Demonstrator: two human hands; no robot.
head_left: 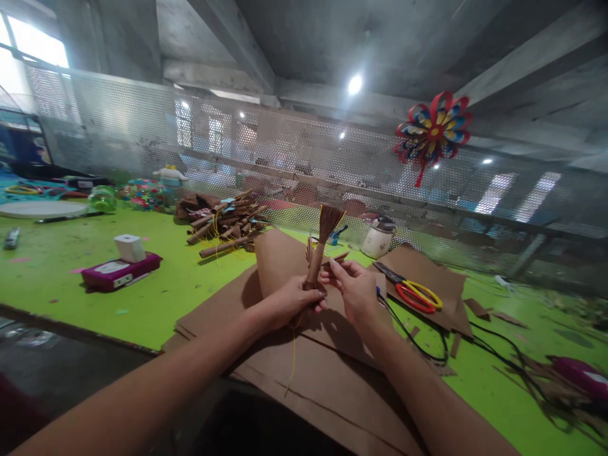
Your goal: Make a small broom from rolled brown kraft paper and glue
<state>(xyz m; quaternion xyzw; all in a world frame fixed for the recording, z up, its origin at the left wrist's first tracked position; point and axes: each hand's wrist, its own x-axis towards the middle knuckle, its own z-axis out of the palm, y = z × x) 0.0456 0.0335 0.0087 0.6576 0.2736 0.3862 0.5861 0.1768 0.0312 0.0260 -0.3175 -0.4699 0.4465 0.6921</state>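
Left hand (301, 301): bare; fingers slender, thumbnail visible. Left forearm (161, 370): bare along its whole visible length, smooth in outline, narrow at the wrist and broader toward the lower edge of view. Right hand (358, 291): bare, likewise slim-fingered; thumbnail visible. Right forearm (427, 386): bare as far as the view reaches, same taper. Dark patch (247, 418) between the forearms: too dim to tell whether clothing.

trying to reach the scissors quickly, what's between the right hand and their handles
In the head view, brown paper and a stretch of black cable lie between the right hand and the handles of the scissors.
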